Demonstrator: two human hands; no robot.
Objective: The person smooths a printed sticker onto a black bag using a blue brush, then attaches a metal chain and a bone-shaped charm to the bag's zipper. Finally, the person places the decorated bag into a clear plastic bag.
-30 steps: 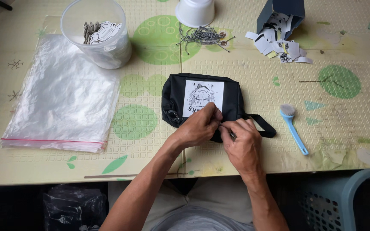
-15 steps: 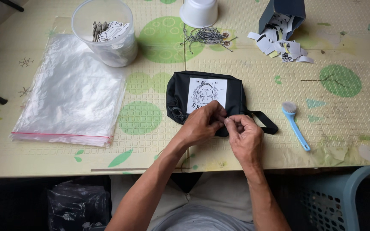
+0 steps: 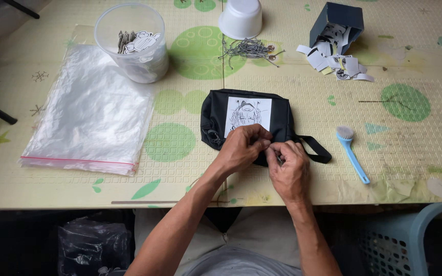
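Both hands, left (image 3: 241, 148) and right (image 3: 290, 166), are pinched together at the black pouch's (image 3: 216, 115) near edge; a fastening step is judged underway, needing fine fingertip control.

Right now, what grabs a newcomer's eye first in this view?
Both hands, left hand and right hand, pinch at the near edge of a black pouch with a white drawn label, mid-table. Left of it lies a stack of clear plastic bags; a blue brush lies to the right.
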